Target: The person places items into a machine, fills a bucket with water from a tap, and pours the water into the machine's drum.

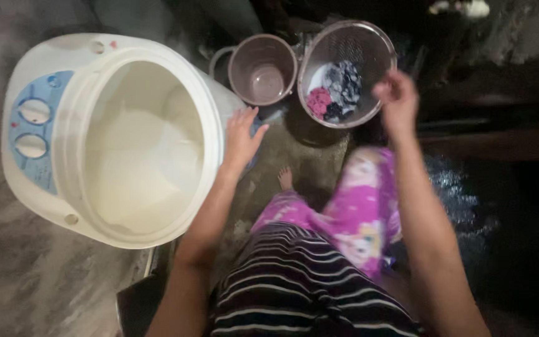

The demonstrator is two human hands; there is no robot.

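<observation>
A white top-loading washing machine (63, 81) with a blue control panel stands at the left, its tub open and full of pale water. My left hand (242, 134) rests flat on the machine's right rim, fingers spread, holding nothing. My right hand (396, 100) hovers at the near edge of a round perforated basket (369, 37), fingers loosely curled and blurred; I cannot tell whether it grips the rim. Inside the basket lie a pink cloth (318, 101) and a dark patterned cloth (344, 84).
A brownish mug-shaped bucket (262, 67) with a handle stands between machine and basket. My bare foot (286, 178) is on the wet concrete floor (463, 193). I wear pink patterned trousers and a striped top. Dark shapes lie at the right.
</observation>
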